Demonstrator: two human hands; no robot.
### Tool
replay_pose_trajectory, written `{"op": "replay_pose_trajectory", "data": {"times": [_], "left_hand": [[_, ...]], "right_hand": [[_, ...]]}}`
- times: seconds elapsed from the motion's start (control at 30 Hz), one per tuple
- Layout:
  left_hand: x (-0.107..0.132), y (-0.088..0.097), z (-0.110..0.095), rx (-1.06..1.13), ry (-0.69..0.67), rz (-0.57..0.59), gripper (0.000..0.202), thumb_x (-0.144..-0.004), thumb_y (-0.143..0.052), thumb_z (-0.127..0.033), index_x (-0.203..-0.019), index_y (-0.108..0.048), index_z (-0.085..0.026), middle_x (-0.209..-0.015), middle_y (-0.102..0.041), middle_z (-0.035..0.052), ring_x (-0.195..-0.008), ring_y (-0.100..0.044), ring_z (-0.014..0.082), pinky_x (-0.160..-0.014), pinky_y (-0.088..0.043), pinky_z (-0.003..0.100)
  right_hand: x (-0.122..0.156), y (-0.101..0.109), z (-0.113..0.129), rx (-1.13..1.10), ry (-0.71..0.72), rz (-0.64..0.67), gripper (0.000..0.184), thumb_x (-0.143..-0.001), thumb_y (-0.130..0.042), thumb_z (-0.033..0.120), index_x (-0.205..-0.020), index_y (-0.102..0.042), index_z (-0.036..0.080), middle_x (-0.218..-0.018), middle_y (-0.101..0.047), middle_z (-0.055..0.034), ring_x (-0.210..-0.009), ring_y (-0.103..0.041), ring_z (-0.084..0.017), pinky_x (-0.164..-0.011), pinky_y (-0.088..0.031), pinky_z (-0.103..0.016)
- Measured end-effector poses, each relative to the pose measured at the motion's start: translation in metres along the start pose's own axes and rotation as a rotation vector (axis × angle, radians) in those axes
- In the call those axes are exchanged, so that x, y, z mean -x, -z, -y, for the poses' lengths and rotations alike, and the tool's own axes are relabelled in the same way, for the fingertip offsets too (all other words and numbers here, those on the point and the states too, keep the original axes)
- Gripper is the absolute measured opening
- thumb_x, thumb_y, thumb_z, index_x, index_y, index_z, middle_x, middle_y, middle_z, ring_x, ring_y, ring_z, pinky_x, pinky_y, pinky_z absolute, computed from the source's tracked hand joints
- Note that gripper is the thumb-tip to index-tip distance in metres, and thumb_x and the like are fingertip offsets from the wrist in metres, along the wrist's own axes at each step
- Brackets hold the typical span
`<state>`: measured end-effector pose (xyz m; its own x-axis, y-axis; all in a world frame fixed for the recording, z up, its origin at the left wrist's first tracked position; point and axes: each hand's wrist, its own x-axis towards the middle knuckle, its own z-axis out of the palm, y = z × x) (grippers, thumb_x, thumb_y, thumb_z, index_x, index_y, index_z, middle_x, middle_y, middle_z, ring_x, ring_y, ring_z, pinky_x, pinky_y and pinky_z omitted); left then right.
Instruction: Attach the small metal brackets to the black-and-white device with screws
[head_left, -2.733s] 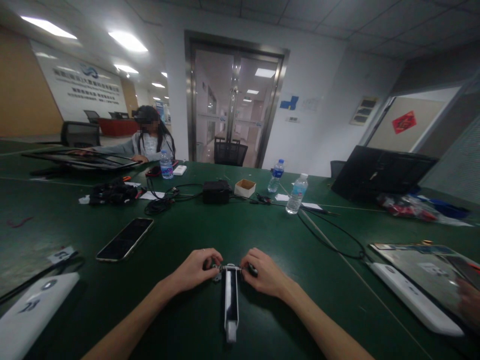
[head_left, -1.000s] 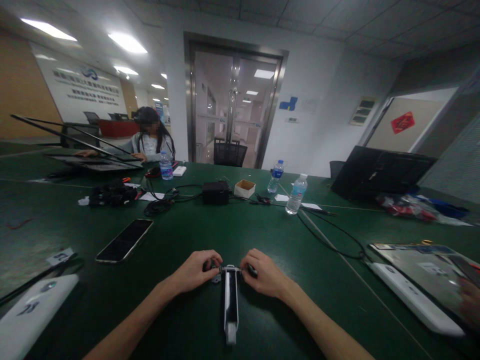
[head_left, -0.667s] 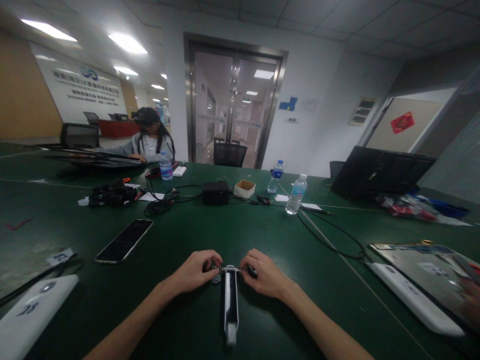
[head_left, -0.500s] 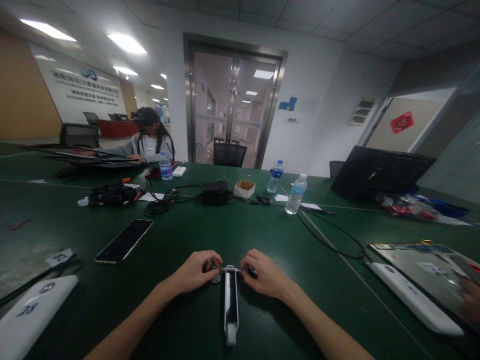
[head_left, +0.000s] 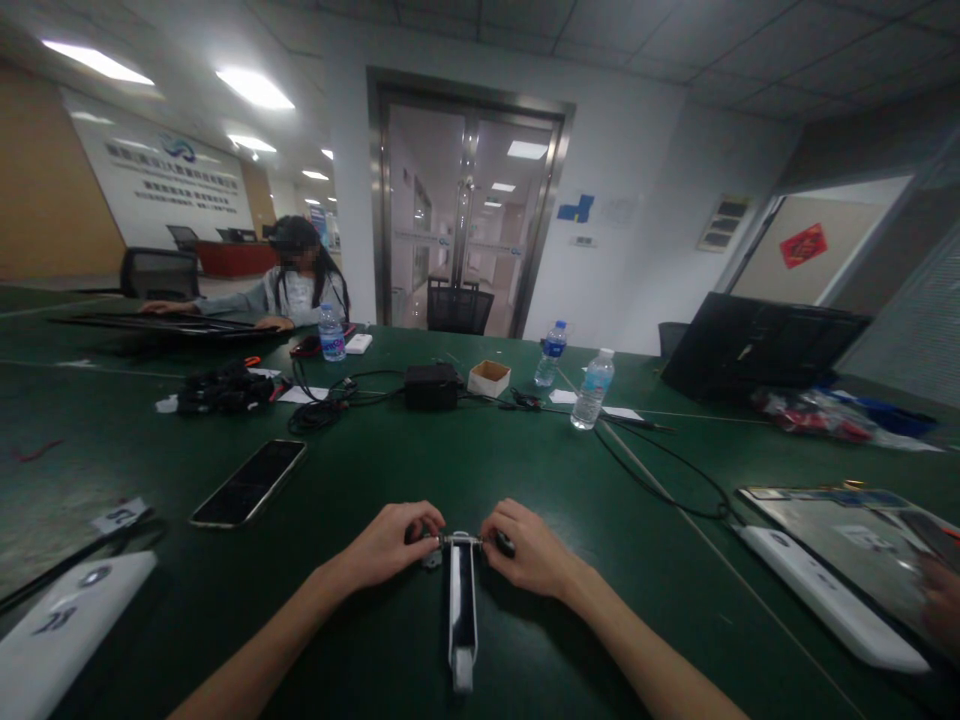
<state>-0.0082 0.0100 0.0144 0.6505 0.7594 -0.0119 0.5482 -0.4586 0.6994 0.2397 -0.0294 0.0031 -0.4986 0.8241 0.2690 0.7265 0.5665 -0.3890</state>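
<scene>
A narrow white-framed part with a dark strip inside lies lengthwise on the green table in front of me. At its far end runs a short metal cross rod. My left hand is closed, its fingertips pinching at the rod's left end. Just under those fingertips is a small grey metal piece. On the other side, my right hand is closed around the rod's right end. A small dark object shows by its fingers; most of it is hidden.
A phone lies left; a white device sits nearer. White-edged panel at right, with part of another hand. Beyond stand bottles, a small box, a black adapter and cables. A person sits across, handling a dark panel.
Both my hands and the white-framed part look the same as before. Across the table, the person's dark panel has come down flatter, and a hand now shows on its far edge.
</scene>
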Motion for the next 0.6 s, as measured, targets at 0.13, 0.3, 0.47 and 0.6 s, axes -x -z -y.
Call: {"op": "replay_pose_trajectory", "data": {"times": [0.13, 0.3, 0.47, 0.6], "left_hand": [[-0.0003, 0.0000, -0.0008, -0.003, 0.004, 0.001, 0.026, -0.087, -0.056, -0.033, -0.107, -0.063, -0.018, -0.093, -0.064, 0.0012, -0.069, -0.050, 0.0130, -0.060, -0.039, 0.023], [-0.0005, -0.0011, -0.0005, 0.010, 0.016, -0.005, 0.025, -0.087, -0.054, -0.034, -0.106, -0.063, -0.018, -0.088, -0.064, 0.0004, -0.066, -0.050, 0.0129, -0.058, -0.038, 0.023], [0.0001, -0.0005, -0.0032, 0.008, 0.022, -0.004, 0.026, -0.088, -0.052, -0.036, -0.105, -0.062, -0.018, -0.085, -0.063, 0.0004, -0.066, -0.051, 0.0131, -0.058, -0.039, 0.023], [-0.0001, -0.0002, -0.0045, 0.001, 0.023, -0.010, 0.026, -0.087, -0.053, -0.035, -0.103, -0.063, -0.018, -0.084, -0.063, 0.0001, -0.067, -0.051, 0.0132, -0.059, -0.039, 0.023]], "right_hand": [[-0.0001, -0.0006, -0.0003, 0.005, 0.004, 0.000, 0.008, -0.081, -0.059, 0.014, -0.087, -0.062, 0.017, -0.087, -0.060, -0.0041, -0.082, -0.053, -0.016, -0.072, -0.043, -0.028], [-0.0003, 0.0016, 0.0025, 0.005, -0.001, 0.004, 0.008, -0.081, -0.059, 0.013, -0.087, -0.062, 0.017, -0.087, -0.061, -0.0044, -0.083, -0.053, -0.016, -0.072, -0.044, -0.027], [-0.0010, 0.0009, 0.0009, 0.006, 0.008, -0.007, 0.009, -0.080, -0.059, 0.012, -0.087, -0.062, 0.017, -0.086, -0.060, -0.0039, -0.082, -0.053, -0.016, -0.071, -0.043, -0.027], [-0.0005, -0.0021, -0.0021, -0.002, 0.010, -0.010, 0.008, -0.080, -0.058, 0.013, -0.086, -0.061, 0.017, -0.086, -0.061, -0.0038, -0.082, -0.053, -0.016, -0.072, -0.043, -0.027]]}}
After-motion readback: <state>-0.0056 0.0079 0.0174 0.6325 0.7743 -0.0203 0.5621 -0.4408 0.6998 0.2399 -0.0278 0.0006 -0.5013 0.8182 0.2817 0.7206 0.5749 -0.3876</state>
